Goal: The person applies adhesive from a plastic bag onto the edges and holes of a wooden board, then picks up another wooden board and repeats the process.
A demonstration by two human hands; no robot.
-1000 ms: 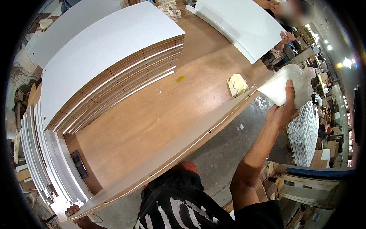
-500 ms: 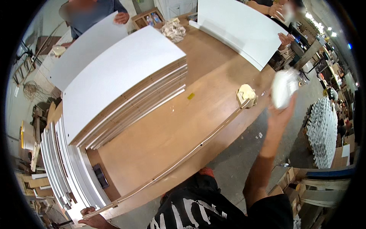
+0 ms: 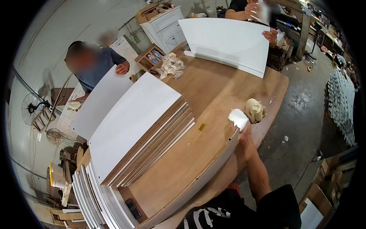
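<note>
My right hand [image 3: 244, 132] is closed around a white wad of cloth [image 3: 238, 118], which is pressed against the far right end of a long, curved panel [image 3: 213, 170]. This panel stands on edge along the near side of the brown table [image 3: 173, 168], with a few dark holes along its rim. Beside my right hand sits a cream-coloured lump in crumpled brown paper [image 3: 254, 110]. My left hand is outside the picture, beyond the lower edge.
A stack of white curved panels [image 3: 133, 122] fills the table's left, with white curved strips [image 3: 103, 202] and a dark phone [image 3: 132, 208] nearer me. Two people handle other white panels [image 3: 228, 44] across the table. Crumpled cloth [image 3: 170, 65] lies at the back.
My right hand has come down and inward with the white cloth, onto the panel's end. The near panel now stands more upright, showing its side. My left hand has left the view.
</note>
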